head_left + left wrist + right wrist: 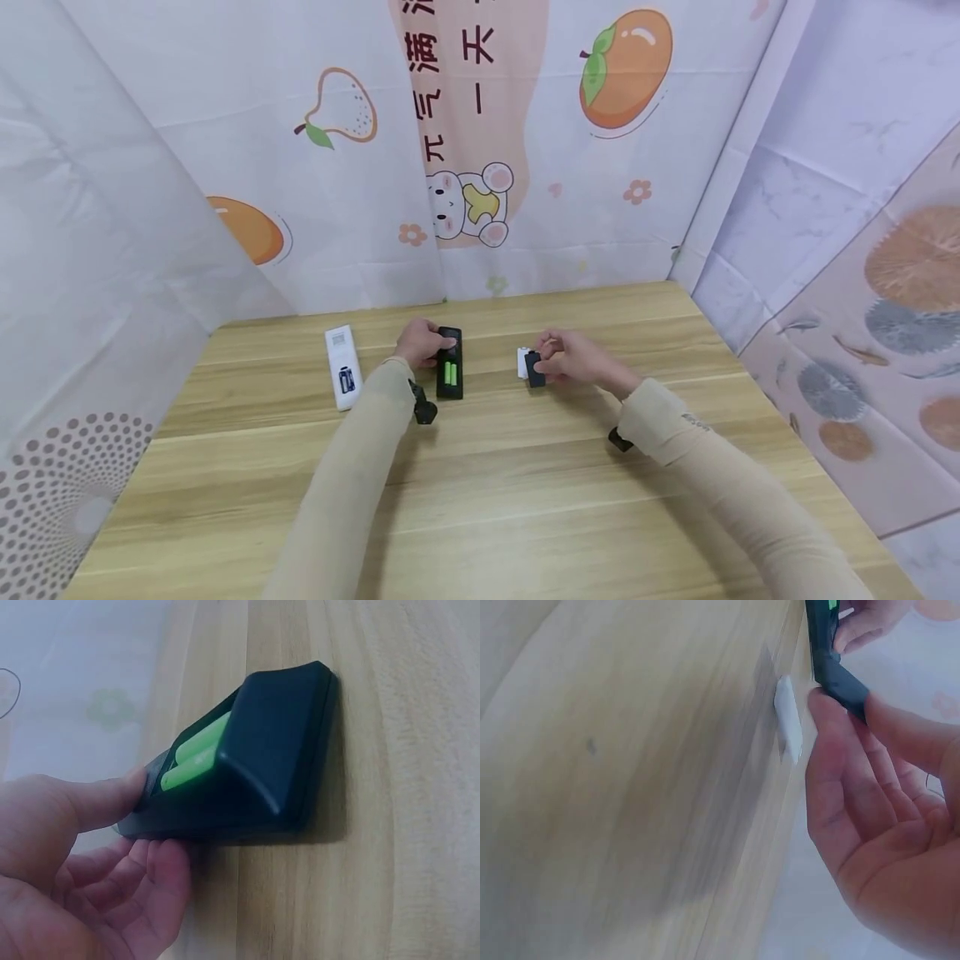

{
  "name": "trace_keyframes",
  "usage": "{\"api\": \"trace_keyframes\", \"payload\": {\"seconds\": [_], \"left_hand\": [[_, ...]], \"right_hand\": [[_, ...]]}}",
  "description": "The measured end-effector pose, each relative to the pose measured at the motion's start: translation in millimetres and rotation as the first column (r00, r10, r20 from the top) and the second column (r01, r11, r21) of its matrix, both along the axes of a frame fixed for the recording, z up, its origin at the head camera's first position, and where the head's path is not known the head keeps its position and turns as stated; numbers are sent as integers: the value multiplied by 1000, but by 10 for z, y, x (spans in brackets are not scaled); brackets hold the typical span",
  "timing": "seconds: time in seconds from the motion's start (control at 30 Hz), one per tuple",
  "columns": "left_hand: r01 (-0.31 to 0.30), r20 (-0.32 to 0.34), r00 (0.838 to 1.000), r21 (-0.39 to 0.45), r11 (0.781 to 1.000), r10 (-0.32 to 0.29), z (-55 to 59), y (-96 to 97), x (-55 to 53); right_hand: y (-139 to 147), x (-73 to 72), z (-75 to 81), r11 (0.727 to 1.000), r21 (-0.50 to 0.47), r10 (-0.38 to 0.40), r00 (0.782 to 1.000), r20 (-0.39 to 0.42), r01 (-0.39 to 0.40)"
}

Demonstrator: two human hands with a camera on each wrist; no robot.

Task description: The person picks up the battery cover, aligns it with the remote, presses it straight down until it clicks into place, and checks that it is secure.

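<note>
A black remote control (pixel 450 392) lies back side up on the table, its battery compartment uncovered. Two green batteries (pixel 199 754) sit side by side in it. My left hand (pixel 422 342) grips the far end of this remote, thumb on top and curled fingers along its side. Between thumb and fingertips my right hand (pixel 573 357) pinches a small black battery cover (pixel 535 371), held up off the table. Beside and partly behind that cover, a white battery cover (pixel 788 720) lies on the wood.
To the left of the black remote lies a white remote control (pixel 341 350), its compartment uncovered with dark blue batteries (pixel 347 380) inside. A printed curtain (pixel 345 208) hangs along the back edge of the wooden table (pixel 510 500).
</note>
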State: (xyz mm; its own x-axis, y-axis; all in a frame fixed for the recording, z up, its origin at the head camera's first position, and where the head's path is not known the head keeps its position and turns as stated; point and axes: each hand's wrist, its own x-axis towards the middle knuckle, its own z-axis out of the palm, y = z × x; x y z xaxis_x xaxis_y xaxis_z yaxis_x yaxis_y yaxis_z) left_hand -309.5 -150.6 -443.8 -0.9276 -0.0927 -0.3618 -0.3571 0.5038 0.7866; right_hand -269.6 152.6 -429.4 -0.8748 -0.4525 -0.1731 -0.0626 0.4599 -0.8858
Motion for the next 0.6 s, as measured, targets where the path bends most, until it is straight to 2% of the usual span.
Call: {"api": "trace_keyframes", "payload": {"seconds": [0.07, 0.17, 0.3, 0.37, 0.5, 0.6], "left_hand": [[4, 9, 1000, 16, 1000, -5, 7, 1, -7], [13, 9, 1000, 87, 996, -14, 16, -8, -7], [40, 1, 999, 248, 968, -41, 34, 3, -37], [48, 4, 999, 298, 953, -52, 24, 7, -61], [67, -6, 998, 327, 943, -69, -1, -12, -77], [79, -32, 997, 342, 936, -72, -3, -42, -78]], "right_hand": [[-18, -19, 4, 1000, -14, -2, 1000, 5, 2], [-67, -51, 7, 1000, -22, 9, 1000, -19, -9], [-145, -88, 16, 999, -22, 37, 995, -90, -39], [-189, -96, 10, 998, -21, 55, 993, -107, -57], [-296, -91, -14, 997, -21, 78, 991, -112, -81], [-378, -80, -20, 997, -39, 68, 992, -108, -72]]}}
